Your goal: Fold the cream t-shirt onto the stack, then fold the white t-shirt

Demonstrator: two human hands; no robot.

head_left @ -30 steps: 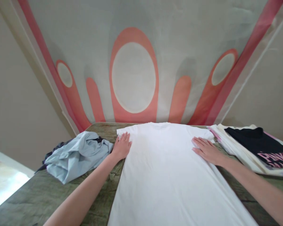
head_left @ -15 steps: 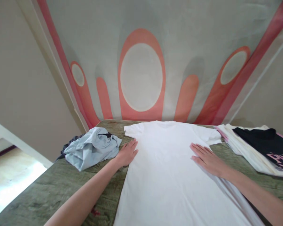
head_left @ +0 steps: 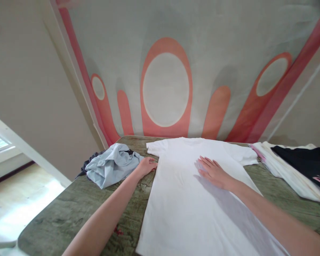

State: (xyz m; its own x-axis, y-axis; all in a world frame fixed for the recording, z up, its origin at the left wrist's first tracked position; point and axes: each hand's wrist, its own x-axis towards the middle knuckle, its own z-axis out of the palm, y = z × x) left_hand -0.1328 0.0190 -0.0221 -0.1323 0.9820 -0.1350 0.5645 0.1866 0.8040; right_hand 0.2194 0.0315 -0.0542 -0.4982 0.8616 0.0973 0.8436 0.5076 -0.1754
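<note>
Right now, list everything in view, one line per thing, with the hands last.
white T-shirt: one, white, spread flat in the middle of the table, collar end toward the wall.
light blue garment: one, pale blue, crumpled at the table's far left, on something dark.
folded clothes pile: one pile, cream below with a black printed shirt on top, far right.
table: one, mottled green top.
wall hanging: one, grey with salmon ovals and stripes, behind the table.
left hand: one, curled at the T-shirt's left sleeve edge.
right hand: one, flat on the T-shirt's chest.
</note>
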